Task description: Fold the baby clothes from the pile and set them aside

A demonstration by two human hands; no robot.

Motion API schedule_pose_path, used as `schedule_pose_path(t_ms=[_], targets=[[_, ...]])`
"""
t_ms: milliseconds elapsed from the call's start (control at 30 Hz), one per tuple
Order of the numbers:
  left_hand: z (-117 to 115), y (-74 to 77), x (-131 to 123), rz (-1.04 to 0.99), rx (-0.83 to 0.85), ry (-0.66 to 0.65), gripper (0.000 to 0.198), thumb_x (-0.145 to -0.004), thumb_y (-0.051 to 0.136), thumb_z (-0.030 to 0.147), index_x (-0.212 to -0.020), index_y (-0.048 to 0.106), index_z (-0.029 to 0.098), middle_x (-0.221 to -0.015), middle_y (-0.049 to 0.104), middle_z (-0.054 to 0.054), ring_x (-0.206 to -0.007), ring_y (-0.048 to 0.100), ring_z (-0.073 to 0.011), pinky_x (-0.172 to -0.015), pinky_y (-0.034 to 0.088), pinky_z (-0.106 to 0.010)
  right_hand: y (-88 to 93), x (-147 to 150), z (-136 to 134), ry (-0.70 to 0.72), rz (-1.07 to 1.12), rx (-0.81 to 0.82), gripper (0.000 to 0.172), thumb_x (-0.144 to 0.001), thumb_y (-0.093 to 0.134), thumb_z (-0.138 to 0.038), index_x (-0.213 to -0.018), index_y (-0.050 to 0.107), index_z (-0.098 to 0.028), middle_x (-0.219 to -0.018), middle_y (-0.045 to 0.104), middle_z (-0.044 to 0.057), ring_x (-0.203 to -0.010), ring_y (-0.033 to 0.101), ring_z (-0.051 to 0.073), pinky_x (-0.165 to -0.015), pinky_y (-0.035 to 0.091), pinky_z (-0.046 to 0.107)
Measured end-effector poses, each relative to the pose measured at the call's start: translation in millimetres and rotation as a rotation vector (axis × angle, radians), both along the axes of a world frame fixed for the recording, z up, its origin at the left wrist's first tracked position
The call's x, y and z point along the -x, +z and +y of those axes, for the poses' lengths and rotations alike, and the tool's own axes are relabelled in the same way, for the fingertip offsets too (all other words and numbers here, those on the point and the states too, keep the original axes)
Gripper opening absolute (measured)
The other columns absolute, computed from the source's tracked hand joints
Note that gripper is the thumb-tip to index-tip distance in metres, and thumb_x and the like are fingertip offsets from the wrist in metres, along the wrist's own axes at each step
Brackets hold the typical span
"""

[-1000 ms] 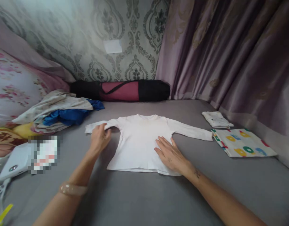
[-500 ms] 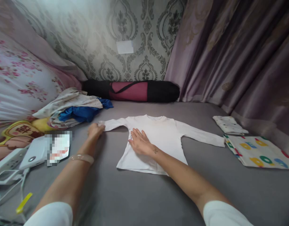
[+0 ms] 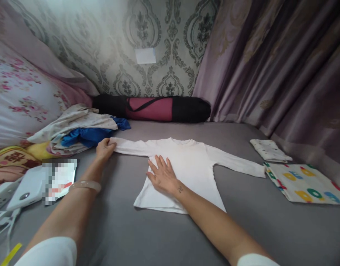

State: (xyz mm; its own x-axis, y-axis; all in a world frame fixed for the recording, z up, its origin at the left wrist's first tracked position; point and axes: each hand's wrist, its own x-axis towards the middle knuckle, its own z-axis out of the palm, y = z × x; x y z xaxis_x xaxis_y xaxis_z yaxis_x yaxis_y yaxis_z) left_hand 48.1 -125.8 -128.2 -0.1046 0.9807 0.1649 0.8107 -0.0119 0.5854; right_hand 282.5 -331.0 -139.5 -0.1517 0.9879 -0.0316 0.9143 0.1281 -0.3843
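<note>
A small white long-sleeved shirt (image 3: 192,166) lies spread on the grey sheet, neckline toward the wall and both sleeves out to the sides. My left hand (image 3: 105,147) pinches the cuff of its left-hand sleeve, which is stretched nearly straight. My right hand (image 3: 163,173) rests palm down with spread fingers on the left part of the shirt body, below that sleeve. The other sleeve reaches to the right, its cuff beside a folded patterned cloth (image 3: 308,183).
A black and maroon roll bag (image 3: 150,109) lies along the wall. Crumpled blue and pale clothes (image 3: 86,136), a white device (image 3: 28,188), cables and a blurred-out flat object are at left. A small folded spotted cloth (image 3: 271,150) sits at right.
My left hand has moved outward and slightly back with the cuff, and the sleeve is straighter and flatter. My right hand stays on the shirt. The view has shifted slightly.
</note>
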Motion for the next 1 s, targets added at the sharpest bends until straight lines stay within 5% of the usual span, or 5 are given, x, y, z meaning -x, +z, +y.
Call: schedule_pose_path(t_ms=[233,467,533,733,1000], targets=[[-14,4.1,-29,0.332,-0.081,0.068,0.041,-0.077,0.052,0.023,-0.114,0.054,0.005,-0.12,0.055,-0.026,-0.112,0.05,-0.0418,-0.088,0.043,-0.05,19.8,-23,5,0.059,0.224,0.113,0.068,-0.097,0.014,-0.056,-0.153,0.016,-0.016,-0.158,0.007,0.009,-0.145,0.0,0.02,-0.117,0.002,0.043],[-30,4.6,-140,0.261,-0.074,-0.837,0.029,-0.087,0.04,0.021,-0.102,0.065,0.018,-0.104,0.07,-0.006,-0.098,0.063,-0.0197,-0.089,0.046,-0.028,24.2,-119,23,-0.4,0.02,0.015,0.063,-0.098,0.021,-0.04,-0.147,0.028,-0.001,-0.155,0.021,0.018,-0.144,0.014,0.025,-0.116,0.01,0.04],[-37,-5.3,-166,0.265,-0.091,-0.914,0.033,-0.09,0.036,0.022,-0.107,0.064,0.018,-0.109,0.069,-0.008,-0.102,0.062,-0.0205,-0.09,0.046,-0.029,13.3,-136,23,-0.484,-0.074,0.012,0.064,-0.098,0.022,-0.04,-0.146,0.029,0.002,-0.154,0.022,0.02,-0.143,0.015,0.026,-0.115,0.011,0.041],[-62,-32.1,-192,0.411,-0.138,-0.745,0.052,-0.096,0.027,0.036,-0.135,0.045,0.007,-0.144,0.043,-0.021,-0.136,0.036,-0.0292,-0.11,0.028,-0.046,-11.3,-144,23,-0.504,-0.177,-0.015,0.067,-0.098,0.02,-0.049,-0.15,0.024,-0.006,-0.157,0.01,0.015,-0.144,0.009,0.029,-0.114,0.005,0.048],[-71,-20.9,-185,0.575,-0.181,-0.639,0.063,-0.097,0.019,0.045,-0.144,0.036,0.007,-0.151,0.031,-0.018,-0.143,0.02,-0.0307,-0.115,0.015,-0.048,2.1,-170,17,-0.506,-0.119,-0.024,0.068,-0.098,0.011,-0.05,-0.151,0.021,-0.009,-0.157,0.014,0.015,-0.144,0.009,0.025,-0.115,0.003,0.046]])
